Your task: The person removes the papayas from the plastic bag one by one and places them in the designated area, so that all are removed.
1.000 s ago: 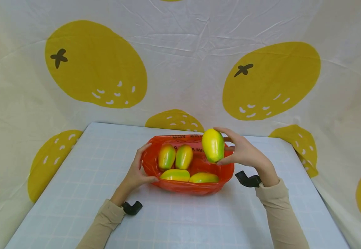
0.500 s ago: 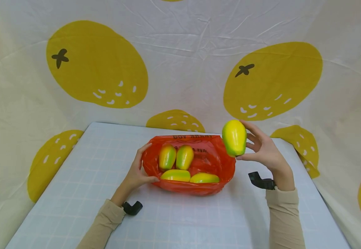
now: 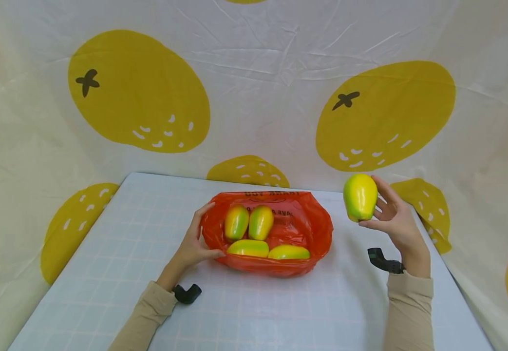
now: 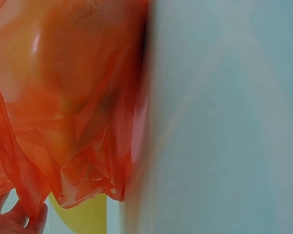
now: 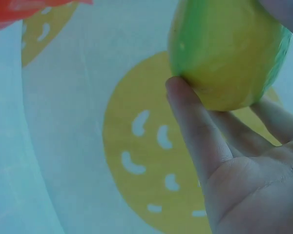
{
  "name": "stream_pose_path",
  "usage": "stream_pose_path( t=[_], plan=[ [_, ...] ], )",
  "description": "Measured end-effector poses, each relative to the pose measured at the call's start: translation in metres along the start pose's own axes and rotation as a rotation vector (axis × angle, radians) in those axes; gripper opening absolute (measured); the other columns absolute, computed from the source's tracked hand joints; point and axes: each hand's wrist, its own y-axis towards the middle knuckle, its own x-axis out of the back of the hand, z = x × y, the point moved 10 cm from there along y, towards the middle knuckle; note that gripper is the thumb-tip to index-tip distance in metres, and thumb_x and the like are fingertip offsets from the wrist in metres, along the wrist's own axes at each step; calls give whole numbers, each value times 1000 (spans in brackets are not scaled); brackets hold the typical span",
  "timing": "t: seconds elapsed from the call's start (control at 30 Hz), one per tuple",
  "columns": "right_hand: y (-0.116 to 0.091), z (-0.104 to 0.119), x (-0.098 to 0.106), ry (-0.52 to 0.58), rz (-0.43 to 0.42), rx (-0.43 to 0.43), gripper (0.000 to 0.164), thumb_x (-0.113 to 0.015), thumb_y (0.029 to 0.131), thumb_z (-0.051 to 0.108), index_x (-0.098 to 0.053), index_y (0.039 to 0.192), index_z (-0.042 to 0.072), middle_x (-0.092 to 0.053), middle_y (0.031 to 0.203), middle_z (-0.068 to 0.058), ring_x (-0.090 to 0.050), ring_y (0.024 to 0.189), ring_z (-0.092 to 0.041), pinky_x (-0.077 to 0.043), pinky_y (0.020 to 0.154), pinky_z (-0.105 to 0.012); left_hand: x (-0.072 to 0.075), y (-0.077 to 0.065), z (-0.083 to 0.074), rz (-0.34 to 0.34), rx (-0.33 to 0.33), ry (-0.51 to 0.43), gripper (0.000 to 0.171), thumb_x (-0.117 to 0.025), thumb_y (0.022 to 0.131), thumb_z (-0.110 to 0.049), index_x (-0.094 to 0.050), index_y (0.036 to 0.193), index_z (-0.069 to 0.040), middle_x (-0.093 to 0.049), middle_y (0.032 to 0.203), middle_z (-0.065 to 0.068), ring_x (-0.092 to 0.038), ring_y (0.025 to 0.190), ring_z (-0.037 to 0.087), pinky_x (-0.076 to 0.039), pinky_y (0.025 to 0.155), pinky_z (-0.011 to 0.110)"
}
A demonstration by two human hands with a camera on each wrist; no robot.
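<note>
My right hand holds a yellow-green mango in the air, right of the red plastic bag. In the right wrist view, fingertips press against the mango, whose top is cut off by the frame. The bag lies with its mouth spread wide. Inside it are several more mangoes, two leaning at the back and others lying along the near side. My left hand grips the bag's left rim, thumb at the near edge. Through the left wrist view, the bag hides most of that hand.
The bag sits on a white table with a faint grid pattern. Behind it hangs a pale cloth printed with big yellow fruit. Black wrist-worn devices are on both wrists.
My right hand has carried the mango from above the bag's right side out to the right, away from the bag. The left hand and the bag have stayed almost in place.
</note>
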Motion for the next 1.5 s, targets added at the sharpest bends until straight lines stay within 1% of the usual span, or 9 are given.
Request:
stream_pose_path(
  t=[0.17, 0.3, 0.57, 0.77, 0.9, 1.1, 1.17, 1.37, 1.5],
  plan=[
    [-4, -16, 14, -55, -33, -21, 100, -67, 72, -31, -28, 156, 7, -26, 158, -12, -44, 133, -14, -48, 95, -22, 0, 0, 1, 2, 12, 3, 102, -89, 70, -14, -26, 149, 4, -33, 153, 23, -34, 139, 35, -37, 109, 29],
    [-1, -33, 22, -117, -31, -79, 100, -71, 75, -25, -26, 157, 11, -24, 160, -10, -40, 136, -15, -48, 94, -19, 1, -1, 0, 1, 24, 1, 102, -89, 70, -11, -26, 149, 3, -32, 154, 22, -34, 140, 34, -36, 110, 29],
    [4, -68, 34, -235, 16, -230, 104, -76, 77, -15, -21, 159, 18, -18, 163, -6, -22, 147, -37, -45, 93, -12, 1, -1, 0, 0, 46, 10, 102, -88, 69, -7, -26, 150, 2, -34, 154, 20, -35, 140, 33, -37, 111, 36],
    [7, -91, 39, -294, 95, -294, 105, -79, 78, -7, -18, 160, 18, -14, 164, -5, -22, 144, -45, -44, 99, -18, 1, 0, 0, -3, 45, 24, 102, -88, 69, -8, -27, 149, 3, -34, 154, 20, -34, 140, 32, -36, 112, 42],
    [8, -113, 42, -322, 149, -344, 105, -80, 79, -1, -17, 160, 21, -11, 165, -6, -26, 141, -44, -43, 104, -27, 1, 0, 0, -4, 37, 17, 102, -88, 68, -8, -27, 149, 4, -34, 153, 21, -35, 140, 33, -35, 112, 38],
    [7, -140, 41, -284, 199, -398, 106, -81, 78, 0, -15, 160, 18, -8, 166, -7, -24, 142, -45, -44, 99, -18, 2, 0, 1, -5, 42, 8, 101, -88, 69, -8, -27, 149, 3, -34, 154, 20, -34, 140, 31, -34, 111, 27],
    [6, -147, 41, -289, 207, -409, 107, -81, 78, 2, -14, 160, 16, -8, 166, -9, -24, 142, -46, -44, 102, -24, 1, 0, 1, -5, 46, 11, 101, -88, 69, -7, -27, 149, 3, -33, 154, 20, -34, 141, 30, -34, 112, 29],
    [0, -167, 44, -300, 207, -471, 107, -82, 78, 3, -15, 160, 20, -8, 165, -11, -22, 142, -50, -31, 110, -62, 1, 0, -1, -5, 51, 21, 101, -88, 70, -9, -27, 149, 4, -33, 155, 19, -33, 141, 30, -34, 112, 52],
    [-2, -172, 45, -302, 205, -498, 107, -80, 77, 1, -16, 160, 22, -7, 165, -11, -16, 142, -54, -23, 108, -72, 1, 0, -1, -5, 51, 18, 101, -88, 70, -9, -27, 149, 4, -33, 154, 20, -33, 141, 31, -33, 110, 57]
  ],
)
